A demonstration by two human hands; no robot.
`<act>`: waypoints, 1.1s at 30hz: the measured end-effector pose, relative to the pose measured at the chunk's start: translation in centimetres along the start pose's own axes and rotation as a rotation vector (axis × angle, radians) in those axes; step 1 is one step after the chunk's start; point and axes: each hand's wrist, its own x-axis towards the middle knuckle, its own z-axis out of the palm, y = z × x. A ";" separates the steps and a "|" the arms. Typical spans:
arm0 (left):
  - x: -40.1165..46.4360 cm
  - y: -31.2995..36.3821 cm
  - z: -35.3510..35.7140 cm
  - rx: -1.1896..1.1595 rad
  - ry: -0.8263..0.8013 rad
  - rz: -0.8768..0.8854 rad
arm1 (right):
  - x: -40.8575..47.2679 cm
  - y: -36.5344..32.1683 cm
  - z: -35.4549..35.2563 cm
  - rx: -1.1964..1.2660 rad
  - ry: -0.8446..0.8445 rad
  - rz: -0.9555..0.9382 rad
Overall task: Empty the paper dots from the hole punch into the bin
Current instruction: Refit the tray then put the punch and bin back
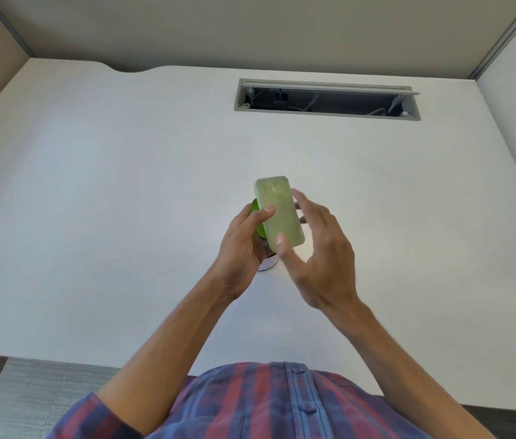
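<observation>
Left hand (244,239) clamped the lime-green plastic hole punch (277,213), thumb across its pale frosted base cover, bottom side turned up toward the camera. Right hand (320,255) sat loosely spread just right of the punch, fingertips touching or near the cover edge, gripping nothing firmly. Punch was held just above the white desk (123,201), over a small white round object (267,264), partly hidden. Step looked like prying the cover off; next needs a bin, none in view. Open cable tray (326,99) lay well beyond the punch.
</observation>
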 end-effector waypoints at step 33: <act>-0.3 -0.1 -0.7 0.063 -0.036 -0.054 | 5.3 1.6 -0.9 0.480 -0.071 0.247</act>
